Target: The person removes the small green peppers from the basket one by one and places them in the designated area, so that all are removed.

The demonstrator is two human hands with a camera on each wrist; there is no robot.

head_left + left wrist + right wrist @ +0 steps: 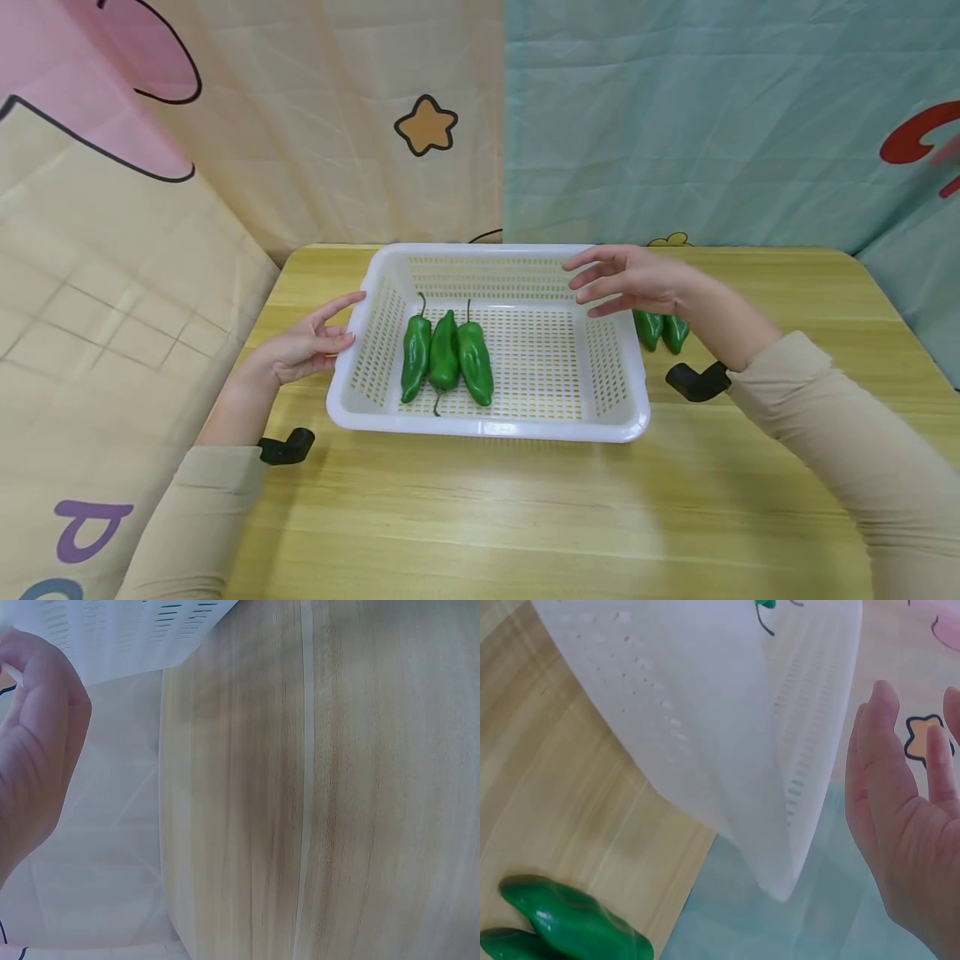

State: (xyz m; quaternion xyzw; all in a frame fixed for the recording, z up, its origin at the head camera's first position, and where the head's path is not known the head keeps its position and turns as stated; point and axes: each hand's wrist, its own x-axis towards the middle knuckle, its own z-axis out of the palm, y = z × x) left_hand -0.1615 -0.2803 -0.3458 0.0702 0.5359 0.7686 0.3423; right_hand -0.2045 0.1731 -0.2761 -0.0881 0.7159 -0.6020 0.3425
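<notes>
A white plastic basket (487,429) with perforated walls stands on the table. Three green peppers (444,354) lie side by side in its left half. My left hand (303,343) touches the outer left rim with extended fingertips; the left wrist view shows this hand (37,735) beside the basket (142,645). Above the basket's right rear corner, my right hand (633,282) is spread with nothing in it. The right wrist view shows its fingers apart (907,802), away from the basket wall (705,712).
At least two more green peppers (648,327) lie on the wooden table (480,517) just right of the basket, partly covered by my right hand and wrist; they also show in the right wrist view (577,919). Printed curtains (652,125) hang behind the table and along its sides.
</notes>
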